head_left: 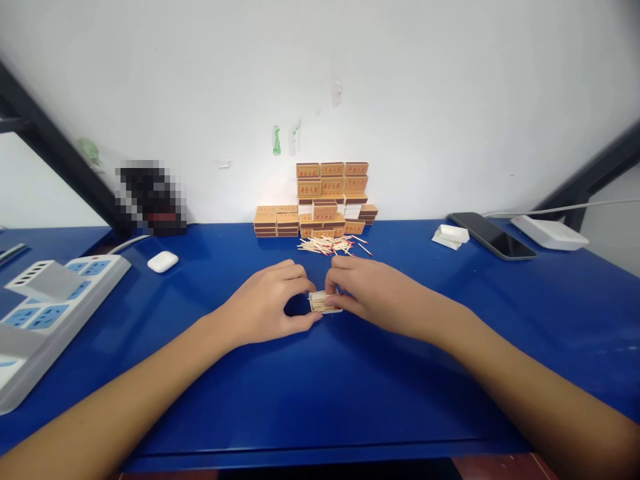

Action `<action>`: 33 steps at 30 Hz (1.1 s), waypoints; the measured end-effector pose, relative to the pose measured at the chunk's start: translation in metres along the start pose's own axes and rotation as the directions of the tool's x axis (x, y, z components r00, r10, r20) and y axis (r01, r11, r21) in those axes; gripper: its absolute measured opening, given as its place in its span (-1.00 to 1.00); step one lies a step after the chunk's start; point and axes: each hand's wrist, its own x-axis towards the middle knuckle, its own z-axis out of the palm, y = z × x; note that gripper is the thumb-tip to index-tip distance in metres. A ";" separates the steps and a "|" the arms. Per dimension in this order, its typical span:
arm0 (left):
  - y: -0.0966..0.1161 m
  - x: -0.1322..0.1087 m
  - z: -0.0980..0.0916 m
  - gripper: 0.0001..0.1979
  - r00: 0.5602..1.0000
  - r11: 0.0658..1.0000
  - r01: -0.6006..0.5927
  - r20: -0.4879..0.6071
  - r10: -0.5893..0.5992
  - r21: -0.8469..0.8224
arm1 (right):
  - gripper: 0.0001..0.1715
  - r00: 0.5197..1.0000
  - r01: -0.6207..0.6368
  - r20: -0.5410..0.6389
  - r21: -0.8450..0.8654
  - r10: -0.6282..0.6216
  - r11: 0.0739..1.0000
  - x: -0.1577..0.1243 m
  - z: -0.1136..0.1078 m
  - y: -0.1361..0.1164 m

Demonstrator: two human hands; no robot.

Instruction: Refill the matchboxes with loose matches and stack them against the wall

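A small white matchbox tray (317,308) lies on the blue table in front of me, with wooden matches (320,302) in it. My left hand (273,300) grips the tray's left end, its thumb at the near side and fingers at the far side. Over the right end, my right hand (367,290) has its thumb and fingers closed on the matches; a bit of red shows by the fingertips. Just beyond my hands is a loose pile of red-tipped matches (327,245). Behind the pile, several yellow-and-brown matchboxes (331,185) are stacked against the wall.
On the left are a white power strip (100,293), a white earbud case (163,261) and a blurred-out dark object (153,197). To the right are white folded pieces (450,236), a black phone (493,235) and a white box-shaped device (550,232) near a cable.
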 end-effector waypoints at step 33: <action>0.000 -0.001 -0.002 -0.80 0.998 0.993 0.061 -0.004 -0.062 -0.098 | -0.83 0.999 0.031 -0.031 0.171 -0.026 0.985 -0.006 -0.010 0.016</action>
